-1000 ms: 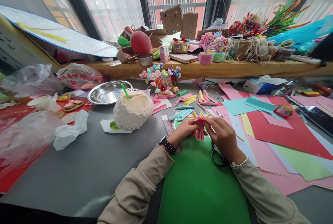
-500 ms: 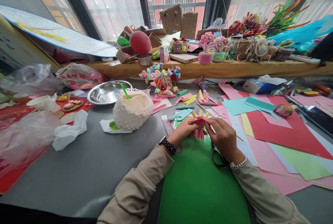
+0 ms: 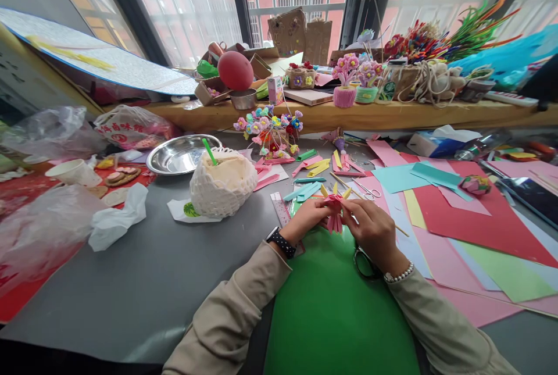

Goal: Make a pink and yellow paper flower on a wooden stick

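A pink and yellow paper flower (image 3: pixel 335 222) is pinched between my two hands above the green mat (image 3: pixel 340 305). My left hand (image 3: pixel 308 217) grips it from the left, thumb and fingertips closed on its middle. From the right, my right hand (image 3: pixel 374 228) pinches the same flower with thumb and forefinger. Yellow tips stick up at its top and pink strips hang below; fingers cover part of the middle. Black-handled scissors (image 3: pixel 365 261) lie partly under my right hand. Left of my left wrist is a clear ruler (image 3: pixel 280 207).
Folded paper strips (image 3: pixel 318 168) lie beyond my hands. Coloured paper sheets (image 3: pixel 475 218) spread over the right side. A coconut in white foam net (image 3: pixel 222 186) and a metal bowl (image 3: pixel 181 154) stand left. Crafted flowers (image 3: pixel 346 70) line the wooden ledge (image 3: pixel 305 125).
My right hand's fingers have shifted slightly at the paper flower. Both hands keep hold of it, and the rest looks the same.
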The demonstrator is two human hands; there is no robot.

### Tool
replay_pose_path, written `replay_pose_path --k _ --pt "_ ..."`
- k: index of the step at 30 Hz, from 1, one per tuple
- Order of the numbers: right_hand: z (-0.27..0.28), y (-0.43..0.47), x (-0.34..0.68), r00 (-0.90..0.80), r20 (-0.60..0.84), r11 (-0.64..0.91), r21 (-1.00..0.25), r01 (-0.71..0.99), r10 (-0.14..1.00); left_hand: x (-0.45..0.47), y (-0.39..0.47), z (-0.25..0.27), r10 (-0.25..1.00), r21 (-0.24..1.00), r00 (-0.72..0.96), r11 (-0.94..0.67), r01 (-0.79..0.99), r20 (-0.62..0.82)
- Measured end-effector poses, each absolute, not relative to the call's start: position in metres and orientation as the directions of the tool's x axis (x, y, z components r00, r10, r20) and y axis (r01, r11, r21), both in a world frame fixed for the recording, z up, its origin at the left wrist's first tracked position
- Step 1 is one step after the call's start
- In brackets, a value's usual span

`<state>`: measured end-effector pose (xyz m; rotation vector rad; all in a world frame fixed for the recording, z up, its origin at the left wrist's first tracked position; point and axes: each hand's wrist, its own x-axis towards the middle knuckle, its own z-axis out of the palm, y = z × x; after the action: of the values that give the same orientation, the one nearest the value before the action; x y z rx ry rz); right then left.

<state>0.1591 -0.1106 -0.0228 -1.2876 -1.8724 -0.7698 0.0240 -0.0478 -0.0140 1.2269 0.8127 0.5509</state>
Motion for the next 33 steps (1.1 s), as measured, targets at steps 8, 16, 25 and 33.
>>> replay_pose_path --k 8,16,25,33 --pt "-0.019 -0.111 0.161 -0.062 0.833 0.406 -0.201 0.892 0.550 0.023 -0.049 -0.015 0.727 0.964 0.652 0.263 0.027 -0.216" --pt "-0.023 -0.103 0.163 -0.087 0.755 0.367 -0.212 0.906 0.650 0.023 -0.049 -0.017 0.782 0.975 0.599 0.220 -0.010 -0.170" --pt "-0.030 -0.104 0.157 -0.212 0.665 0.447 -0.203 0.871 0.716 0.025 -0.048 -0.019 0.836 0.971 0.537 0.205 -0.126 -0.107" --pt "-0.025 -0.105 0.157 -0.221 0.618 0.468 -0.271 0.841 0.755 0.028 -0.049 -0.016 0.834 0.980 0.541 0.000 -0.199 0.110"
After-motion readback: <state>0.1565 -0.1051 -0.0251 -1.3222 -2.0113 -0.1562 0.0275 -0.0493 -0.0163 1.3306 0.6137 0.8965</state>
